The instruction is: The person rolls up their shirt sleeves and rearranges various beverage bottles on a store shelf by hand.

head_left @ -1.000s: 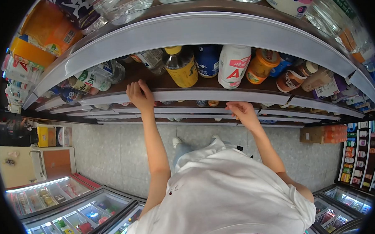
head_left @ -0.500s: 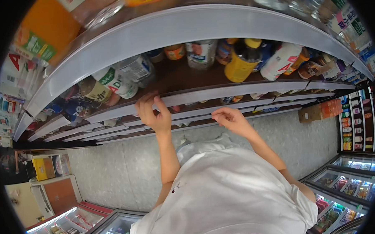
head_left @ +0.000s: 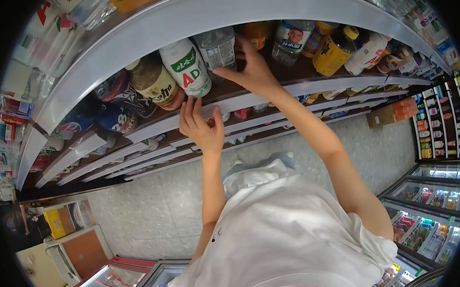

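Note:
On the upper open shelf, my right hand (head_left: 255, 73) is curved against the lower right side of a clear plastic bottle (head_left: 217, 51) with a printed white label. The thumb lies across its front; the other fingertips are partly hidden beside it. My left hand (head_left: 202, 128) is open at the shelf's front edge, its fingertips just below a white and green AD bottle (head_left: 186, 68). Left of that stands a brown drink bottle (head_left: 155, 85) with a cream label. To the right of my right hand are an orange-capped drink bottle (head_left: 257, 33) and a clear bottle with a picture label (head_left: 291, 41).
A pale shelf lip (head_left: 234, 12) curves above the bottles. Farther right stands a yellow bottle (head_left: 334, 54). Lower shelves run beneath, above a grey tiled floor (head_left: 140, 214). Cardboard boxes (head_left: 388, 115) sit at right; glass-topped freezers (head_left: 423, 222) stand behind me.
My right hand has moved up and forward onto the clear bottle. My left hand stays near the shelf edge, shifted slightly right. The view has turned, so the bottles appear farther right.

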